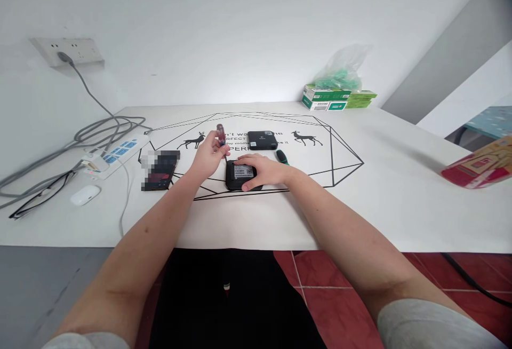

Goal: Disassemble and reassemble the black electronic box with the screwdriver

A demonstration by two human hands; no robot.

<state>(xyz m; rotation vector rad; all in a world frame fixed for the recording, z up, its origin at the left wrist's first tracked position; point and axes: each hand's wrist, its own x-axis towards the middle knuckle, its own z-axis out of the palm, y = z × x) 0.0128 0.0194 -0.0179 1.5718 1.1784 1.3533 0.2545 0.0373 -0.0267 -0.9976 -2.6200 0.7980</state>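
My left hand (209, 152) grips a screwdriver (221, 134) with a dark red, see-through handle, its shaft pointing down at the upper left corner of a black box (235, 182). That box lies flat with a white printed label (243, 172) facing up. Across its right side rests my right hand (262, 169), fingers spread over the top and thumb near the front edge. Just behind is a second flat black box (262, 140) with small stickers. A green and black handled tool (282, 157) lies right of my right hand, partly hidden by it.
On the left are a phone (160, 171), a white earbud case (85, 195), eyeglasses (42, 194) and a power strip (120, 151) with coiled grey cables. Green and white cartons (326, 98) stand against the wall under a plastic bag (342, 71). A red and yellow package (480, 165) sits at the right edge.
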